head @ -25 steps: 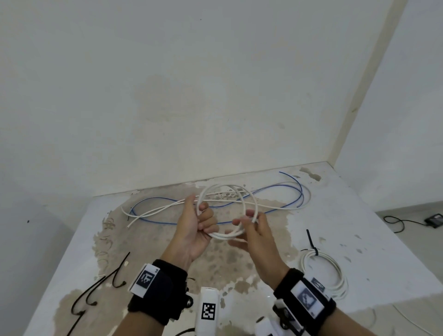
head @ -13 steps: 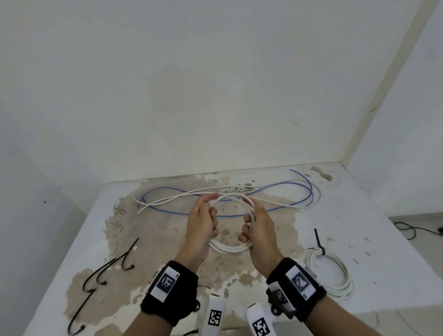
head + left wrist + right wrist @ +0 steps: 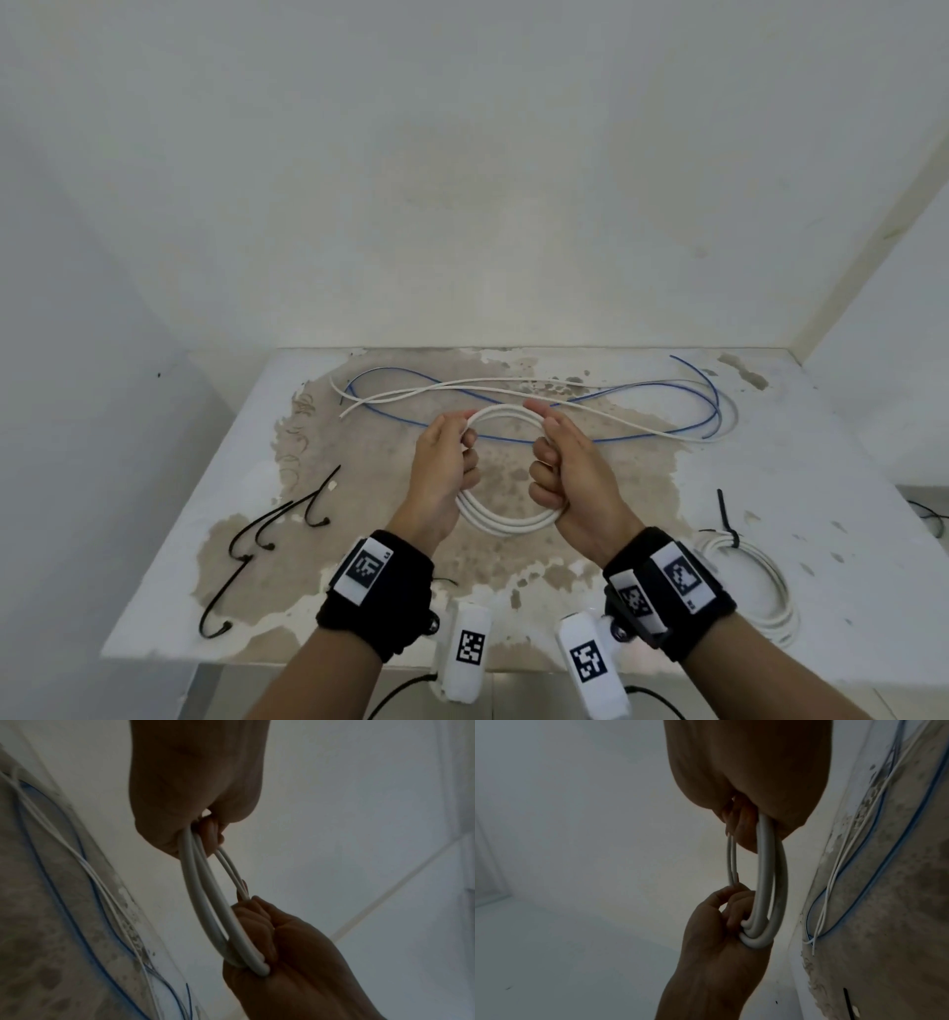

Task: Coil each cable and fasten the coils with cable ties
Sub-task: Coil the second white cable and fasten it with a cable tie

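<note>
Fingers of both hands clamp a white coil [image 3: 506, 519] above the stained white table [image 3: 801, 462] in a white-walled corner.

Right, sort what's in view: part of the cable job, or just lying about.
Job:
- white coil, gripped by left hand and right hand
- loose white cables
- blue cable
- black cable ties
- tied coil

Lying about:
- black cord on the floor
</note>
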`<state>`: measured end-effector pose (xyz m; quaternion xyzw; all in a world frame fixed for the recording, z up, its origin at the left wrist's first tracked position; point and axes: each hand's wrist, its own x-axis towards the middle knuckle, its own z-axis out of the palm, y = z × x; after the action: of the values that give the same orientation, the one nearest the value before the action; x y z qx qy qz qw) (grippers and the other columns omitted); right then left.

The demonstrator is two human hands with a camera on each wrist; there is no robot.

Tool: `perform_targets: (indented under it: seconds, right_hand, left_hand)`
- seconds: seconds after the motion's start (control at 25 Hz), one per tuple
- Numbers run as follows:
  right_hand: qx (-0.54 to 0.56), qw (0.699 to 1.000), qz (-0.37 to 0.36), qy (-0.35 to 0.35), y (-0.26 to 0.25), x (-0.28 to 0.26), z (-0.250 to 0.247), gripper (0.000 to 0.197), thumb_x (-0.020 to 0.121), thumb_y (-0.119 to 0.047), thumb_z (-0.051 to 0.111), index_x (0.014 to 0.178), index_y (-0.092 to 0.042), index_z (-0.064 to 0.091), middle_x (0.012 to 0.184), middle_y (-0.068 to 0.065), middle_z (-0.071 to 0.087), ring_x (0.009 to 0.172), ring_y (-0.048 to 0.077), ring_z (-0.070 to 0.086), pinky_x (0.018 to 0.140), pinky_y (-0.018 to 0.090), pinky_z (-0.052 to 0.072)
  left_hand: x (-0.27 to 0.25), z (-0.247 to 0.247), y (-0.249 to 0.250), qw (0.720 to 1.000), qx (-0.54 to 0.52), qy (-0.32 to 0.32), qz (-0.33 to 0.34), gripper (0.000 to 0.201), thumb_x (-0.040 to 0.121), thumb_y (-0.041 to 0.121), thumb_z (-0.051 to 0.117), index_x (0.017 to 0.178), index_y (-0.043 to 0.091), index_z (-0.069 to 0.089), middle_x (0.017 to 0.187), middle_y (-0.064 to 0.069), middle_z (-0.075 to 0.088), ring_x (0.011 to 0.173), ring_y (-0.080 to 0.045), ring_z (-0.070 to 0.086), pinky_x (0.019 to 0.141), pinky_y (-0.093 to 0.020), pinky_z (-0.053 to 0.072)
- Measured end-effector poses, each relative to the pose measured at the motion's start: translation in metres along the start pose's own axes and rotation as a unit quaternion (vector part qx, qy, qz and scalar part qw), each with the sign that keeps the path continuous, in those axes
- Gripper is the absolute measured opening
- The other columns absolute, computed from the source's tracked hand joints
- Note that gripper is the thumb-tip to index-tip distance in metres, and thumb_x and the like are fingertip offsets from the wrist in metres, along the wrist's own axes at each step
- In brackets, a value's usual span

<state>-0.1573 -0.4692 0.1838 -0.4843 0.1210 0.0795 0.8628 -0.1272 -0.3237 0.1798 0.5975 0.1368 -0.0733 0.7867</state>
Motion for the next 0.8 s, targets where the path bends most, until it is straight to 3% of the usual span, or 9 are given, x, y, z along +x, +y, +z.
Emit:
perform_targets:
  seconds: [0.12,0.2,0.32,0.4,0.48,0.6,0.72,0.8]
  right_hand:
    - [-0.027,0.999,0.033,0.022,0.014,0.007,0.011,0.03,0.108,-0.02,0.039,0.12,-0.016,0.065,0.06,-0.004,0.026,0.041,0.007,0.017,0.034,0.02,0.019]
    - [-0.053,0.996,0.056,0.032,0.025,0.011,0.017,0.031,0.108,-0.02,0.038,0.118,-0.015,0.067,0.059,-0.004,0.024,0.04,0.007,0.017,0.034,0.02,0.018]
    - [-0.102,0.991,0.063,0.059,0.041,0.017,0.022,0.033,0.108,-0.018,0.038,0.115,-0.013,0.069,0.056,-0.005,0.026,0.04,0.007,0.019,0.035,0.019,0.019]
    - [-0.146,0.985,0.054,0.078,0.049,0.019,0.021,0.033,0.108,-0.018,0.039,0.116,-0.009,0.07,0.052,-0.007,0.027,0.04,0.008,0.019,0.036,0.019,0.019]
    - [-0.178,0.978,0.052,0.093,0.058,0.02,0.017,0.033,0.108,-0.017,0.039,0.115,-0.009,0.07,0.05,-0.008,0.027,0.04,0.008,0.019,0.037,0.02,0.019]
    - [-0.221,0.968,0.054,0.107,0.072,0.018,0.016,0.035,0.108,-0.018,0.037,0.11,-0.009,0.071,0.05,-0.008,0.029,0.041,0.008,0.02,0.038,0.021,0.019]
    - [-0.246,0.961,0.053,0.117,0.081,0.015,0.019,0.035,0.108,-0.021,0.036,0.091,0.001,0.057,0.053,-0.004,0.026,0.042,0.01,0.018,0.039,0.024,0.019]
    - [-0.252,0.958,0.052,0.127,0.084,0.014,0.02,0.041,0.108,-0.022,0.035,0.09,0.004,0.061,0.052,-0.004,0.025,0.042,0.011,0.017,0.04,0.025,0.019]
  left_hand:
    - [0.005,-0.026,-0.008,0.999,0.019,-0.026,-0.013,0.032,0.101,0.009,0.031,0.11,0.009,0.062,0.065,0.002,0.047,0.044,-0.009,0.028,0.039,-0.022,0.023]
    - [0.008,-0.046,-0.018,0.997,0.067,-0.032,-0.013,0.034,0.102,0.01,0.03,0.111,0.008,0.063,0.069,-0.002,0.054,0.045,-0.012,0.039,0.041,-0.024,0.034]
    - [0.018,-0.096,-0.036,0.989,0.146,-0.023,-0.02,0.032,0.105,0.018,0.036,0.11,0.007,0.065,0.08,-0.007,0.068,0.059,-0.019,0.062,0.056,-0.028,0.053]
    - [0.034,-0.146,-0.057,0.977,0.21,0.025,-0.033,0.027,0.104,0.018,0.042,0.109,0.005,0.065,0.086,-0.009,0.069,0.063,-0.019,0.064,0.06,-0.029,0.053]
    - [0.053,-0.198,-0.078,0.948,0.3,0.099,-0.036,0.021,0.1,0.018,0.049,0.102,0.006,0.067,0.089,-0.013,0.071,0.07,-0.024,0.067,0.068,-0.034,0.056]
    - [0.076,-0.245,-0.092,0.892,0.402,0.193,-0.071,0.03,0.096,0.027,0.056,0.116,0.006,0.062,0.109,-0.018,0.07,0.101,-0.035,0.065,0.086,-0.038,0.051]
    - [0.094,-0.257,-0.093,0.872,0.431,0.206,-0.107,0.045,0.096,0.03,0.058,0.127,-0.001,0.052,0.122,-0.021,0.061,0.113,-0.037,0.057,0.079,-0.032,0.036]
    - [0.105,-0.261,-0.099,0.853,0.469,0.19,-0.13,0.045,0.093,0.031,0.062,0.123,-0.002,0.052,0.122,-0.021,0.06,0.112,-0.038,0.057,0.077,-0.034,0.036]
